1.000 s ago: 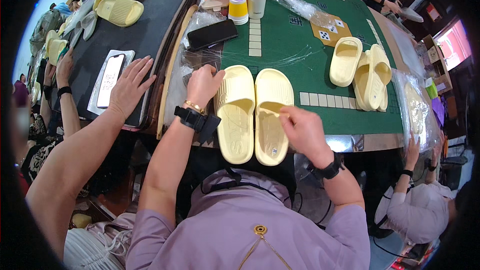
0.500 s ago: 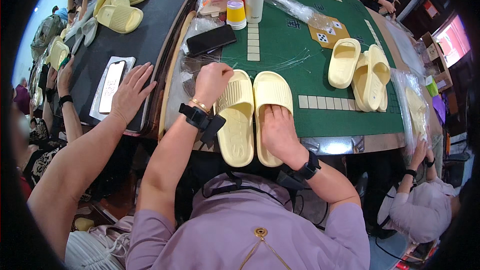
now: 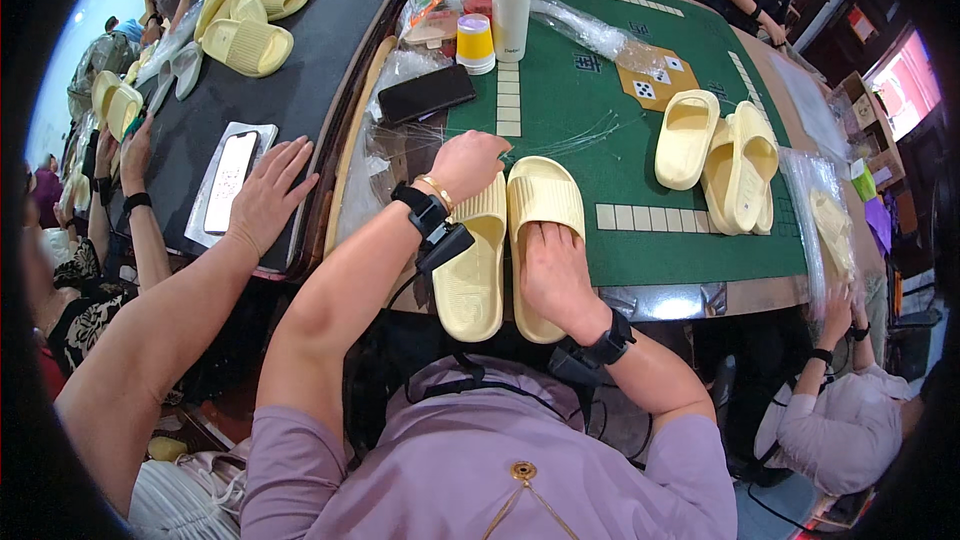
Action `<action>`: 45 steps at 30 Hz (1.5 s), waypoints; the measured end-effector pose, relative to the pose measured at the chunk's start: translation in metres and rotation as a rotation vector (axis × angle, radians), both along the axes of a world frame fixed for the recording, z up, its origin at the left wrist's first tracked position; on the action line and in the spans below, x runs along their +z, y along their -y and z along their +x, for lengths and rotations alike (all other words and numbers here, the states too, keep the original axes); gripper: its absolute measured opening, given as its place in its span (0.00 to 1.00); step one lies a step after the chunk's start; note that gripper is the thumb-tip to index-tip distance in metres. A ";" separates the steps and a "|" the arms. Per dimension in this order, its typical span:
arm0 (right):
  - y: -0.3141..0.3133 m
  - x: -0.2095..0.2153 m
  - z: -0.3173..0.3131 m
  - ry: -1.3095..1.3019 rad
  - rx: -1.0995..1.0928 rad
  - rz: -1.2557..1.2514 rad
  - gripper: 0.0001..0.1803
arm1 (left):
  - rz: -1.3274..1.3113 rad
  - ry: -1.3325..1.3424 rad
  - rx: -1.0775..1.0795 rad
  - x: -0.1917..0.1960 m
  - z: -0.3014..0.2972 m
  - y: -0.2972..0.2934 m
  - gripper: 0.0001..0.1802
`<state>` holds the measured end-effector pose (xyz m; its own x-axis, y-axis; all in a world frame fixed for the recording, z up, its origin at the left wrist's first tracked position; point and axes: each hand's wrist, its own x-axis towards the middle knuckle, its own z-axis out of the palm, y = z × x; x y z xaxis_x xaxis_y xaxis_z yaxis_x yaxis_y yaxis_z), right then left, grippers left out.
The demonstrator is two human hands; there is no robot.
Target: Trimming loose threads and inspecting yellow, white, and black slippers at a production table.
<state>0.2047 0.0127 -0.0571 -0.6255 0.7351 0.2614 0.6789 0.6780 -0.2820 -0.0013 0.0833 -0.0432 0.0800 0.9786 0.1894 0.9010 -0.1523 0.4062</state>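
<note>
A pair of pale yellow slippers lies side by side at the near edge of the green table (image 3: 620,250). My left hand (image 3: 468,165) is curled over the toe end of the left slipper (image 3: 470,280); what its fingers pinch is hidden. My right hand (image 3: 550,265) lies palm down on the footbed of the right slipper (image 3: 545,195), fingertips reaching in under its strap. Both wrists wear black bands. Thin clear plastic strands (image 3: 580,140) fan out just beyond the toes.
More yellow slippers (image 3: 735,180) lie at the right beside clear plastic bags (image 3: 825,225). A black phone (image 3: 428,92), yellow cup (image 3: 475,43) and white tumbler (image 3: 511,5) stand at the back. A neighbour's hand (image 3: 265,198) rests by a phone (image 3: 230,180) on the black table.
My right hand has slid from beside the right slipper's heel up onto its footbed and toward the strap. My left hand stays at the left slipper's toe.
</note>
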 end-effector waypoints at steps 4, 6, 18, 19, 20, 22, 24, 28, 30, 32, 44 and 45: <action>0.000 -0.002 0.000 -0.022 0.008 0.000 0.19 | -0.129 0.018 0.001 0.003 0.002 -0.004 0.11; -0.001 -0.005 0.001 -0.039 0.008 0.036 0.19 | -0.132 0.032 -0.008 0.001 0.003 -0.004 0.11; -0.054 0.039 0.007 -0.541 0.025 0.015 0.12 | 0.076 0.329 -0.087 0.013 0.007 0.032 0.09; -0.062 0.035 0.000 -0.569 0.061 0.090 0.13 | 0.092 0.332 -0.102 0.011 0.008 0.034 0.08; -0.070 0.029 -0.005 -0.570 0.065 0.091 0.13 | 0.095 0.331 -0.100 0.009 0.009 0.036 0.08; -0.086 0.016 -0.012 -0.465 0.165 -0.114 0.13 | 0.145 0.290 -0.146 0.003 0.013 0.034 0.08; -0.092 0.019 -0.020 -0.473 0.166 -0.346 0.11 | 0.176 0.263 -0.128 0.001 0.013 0.036 0.08; -0.097 0.017 -0.022 -0.489 0.144 -0.351 0.08 | 0.113 0.501 0.011 -0.001 0.013 0.042 0.06; -0.098 0.014 -0.022 -0.636 0.027 -0.608 0.08 | -0.002 0.691 0.163 0.007 0.015 0.045 0.06; -0.102 0.005 -0.022 -0.707 0.019 -0.630 0.08 | 0.013 0.683 0.151 0.003 0.013 0.043 0.06; -0.099 0.000 -0.020 -0.884 0.034 -0.707 0.08 | 0.041 0.643 0.103 0.001 0.014 0.045 0.07; -0.100 -0.002 -0.020 -0.908 0.054 -0.716 0.08 | 0.047 0.620 0.104 0.001 0.015 0.045 0.07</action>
